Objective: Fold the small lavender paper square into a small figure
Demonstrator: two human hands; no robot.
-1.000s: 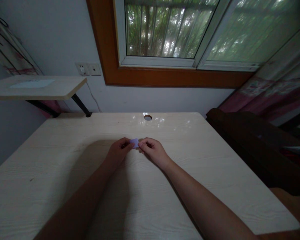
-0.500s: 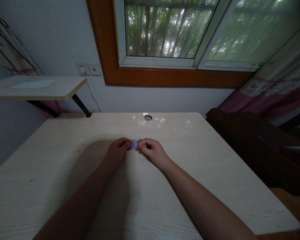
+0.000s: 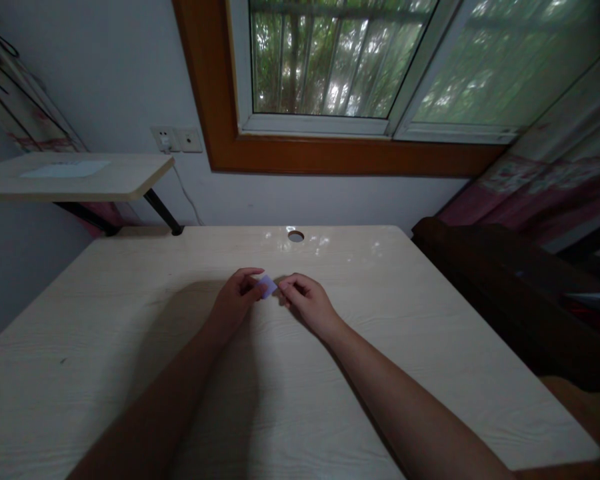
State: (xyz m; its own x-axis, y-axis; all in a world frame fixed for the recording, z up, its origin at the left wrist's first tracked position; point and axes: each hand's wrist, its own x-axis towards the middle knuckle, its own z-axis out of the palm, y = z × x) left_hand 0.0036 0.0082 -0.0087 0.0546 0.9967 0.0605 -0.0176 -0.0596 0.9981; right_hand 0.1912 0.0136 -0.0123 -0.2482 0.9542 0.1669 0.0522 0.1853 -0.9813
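Observation:
A small pale purple piece of paper [image 3: 267, 286] is pinched between both hands just above the light wooden desk [image 3: 130, 320]. My left hand [image 3: 237, 300] grips its left side with thumb and fingers closed. On the paper's right edge my right hand [image 3: 305, 300] holds on with curled fingers. The two hands almost touch at the middle of the desk.
A round cable hole [image 3: 295, 235] sits near the desk's far edge. A raised side shelf [image 3: 80, 175] stands at the back left, wall sockets [image 3: 177, 139] beside it. A window [image 3: 330, 60] is ahead, and a dark wooden piece of furniture [image 3: 505, 287] is on the right.
The purple paper has tilted and shifted slightly between the fingertips. My left thumb has lifted a little. Both arms stay in place.

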